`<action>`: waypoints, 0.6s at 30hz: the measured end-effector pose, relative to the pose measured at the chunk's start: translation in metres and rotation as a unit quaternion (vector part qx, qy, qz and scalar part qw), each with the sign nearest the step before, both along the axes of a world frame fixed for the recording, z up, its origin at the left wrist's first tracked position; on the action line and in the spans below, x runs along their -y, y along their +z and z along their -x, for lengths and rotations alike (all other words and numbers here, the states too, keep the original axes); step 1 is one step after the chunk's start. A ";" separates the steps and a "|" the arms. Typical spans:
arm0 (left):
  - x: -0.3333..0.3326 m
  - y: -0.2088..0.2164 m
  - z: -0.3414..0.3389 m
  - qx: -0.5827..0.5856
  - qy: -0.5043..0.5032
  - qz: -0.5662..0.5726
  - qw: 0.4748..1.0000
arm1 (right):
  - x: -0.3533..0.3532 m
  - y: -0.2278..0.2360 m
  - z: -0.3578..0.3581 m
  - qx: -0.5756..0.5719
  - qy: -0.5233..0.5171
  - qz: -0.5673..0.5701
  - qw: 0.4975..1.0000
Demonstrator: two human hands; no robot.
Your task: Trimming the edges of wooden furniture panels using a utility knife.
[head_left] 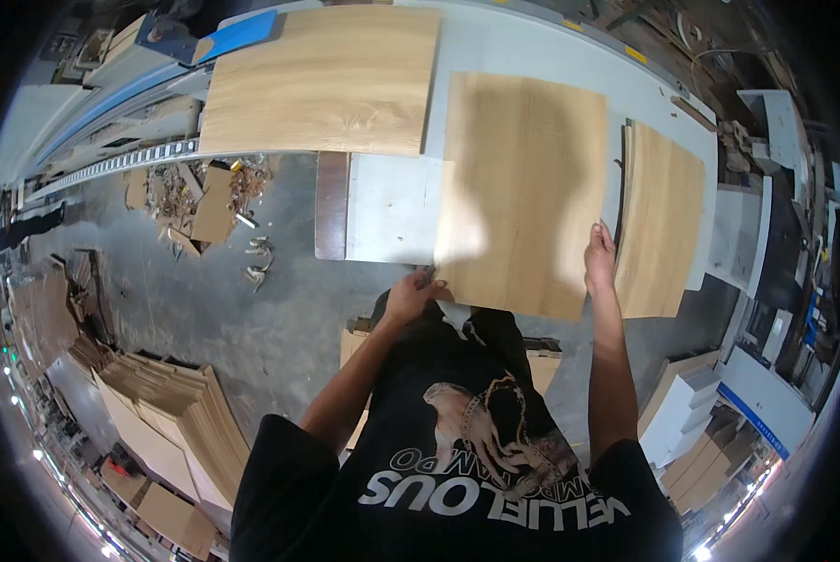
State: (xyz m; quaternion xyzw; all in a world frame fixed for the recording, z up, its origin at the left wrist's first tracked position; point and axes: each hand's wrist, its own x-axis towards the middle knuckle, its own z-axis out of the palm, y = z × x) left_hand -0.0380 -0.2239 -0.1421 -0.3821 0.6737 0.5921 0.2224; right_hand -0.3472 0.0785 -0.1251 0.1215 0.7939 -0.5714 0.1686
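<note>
A light wood-grain panel lies on the pale worktable in front of me, its near end overhanging the edge toward my body. At its near left corner, my left hand is closed around the edge. A small dark thing shows by those fingers, too unclear to name. My right hand grips the panel's right edge, thumb upward. Just right of it lie more wood-grain boards, apparently stacked. A larger wood-grain panel rests at the far left. My shadow falls across the middle panel.
Bare worktable shows left of the panel, with a dark brown strip along its end. Scraps litter the floor at left. A stack of boards stands at lower left, and a white-and-blue carton at right.
</note>
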 end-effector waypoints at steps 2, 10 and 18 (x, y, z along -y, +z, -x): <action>-0.005 -0.004 -0.002 -0.037 0.056 -0.017 0.998 | -0.009 -0.021 0.002 0.022 -0.031 0.012 0.999; -0.005 -0.013 -0.008 -0.039 0.077 -0.035 0.996 | -0.012 -0.069 0.011 0.008 -0.068 -0.008 0.998; 0.012 0.000 -0.008 -0.010 -0.051 0.105 0.993 | 0.081 0.028 -0.031 -0.341 0.138 -0.295 0.882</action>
